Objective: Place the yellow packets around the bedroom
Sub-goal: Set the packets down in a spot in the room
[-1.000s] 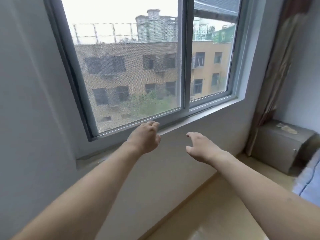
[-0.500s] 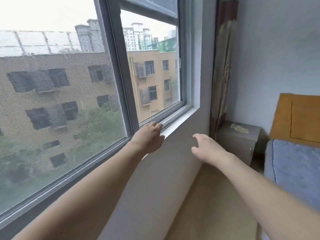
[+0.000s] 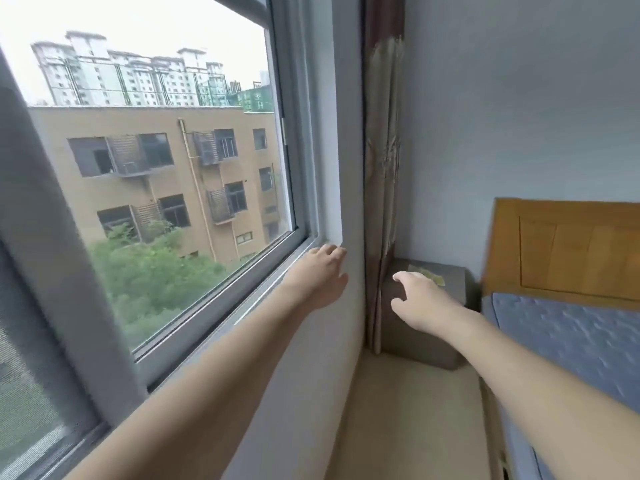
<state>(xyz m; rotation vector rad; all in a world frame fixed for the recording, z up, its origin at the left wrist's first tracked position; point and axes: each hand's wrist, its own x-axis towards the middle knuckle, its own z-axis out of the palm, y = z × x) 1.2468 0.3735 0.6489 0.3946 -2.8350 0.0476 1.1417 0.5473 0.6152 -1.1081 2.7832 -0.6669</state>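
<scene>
A pale yellow packet (image 3: 428, 274) lies flat on top of the grey bedside cabinet (image 3: 450, 289) in the room's corner. My left hand (image 3: 320, 277) reaches out along the window sill (image 3: 273, 282) near its right end, fingers loosely bent and holding nothing. My right hand (image 3: 420, 301) is stretched forward in front of the cabinet, just below and left of the packet, fingers relaxed and empty. No packet is in either hand.
A large sliding window (image 3: 156, 188) fills the left side. A brown patterned curtain (image 3: 384, 168) hangs in the corner beside the cabinet. A bed with a blue cover (image 3: 571, 341) and wooden headboard (image 3: 568, 251) stands at right. Beige floor (image 3: 408, 410) runs between wall and bed.
The view has swung right along the window toward the corner. Both hands have travelled right with it; my right hand is now in front of the cabinet.
</scene>
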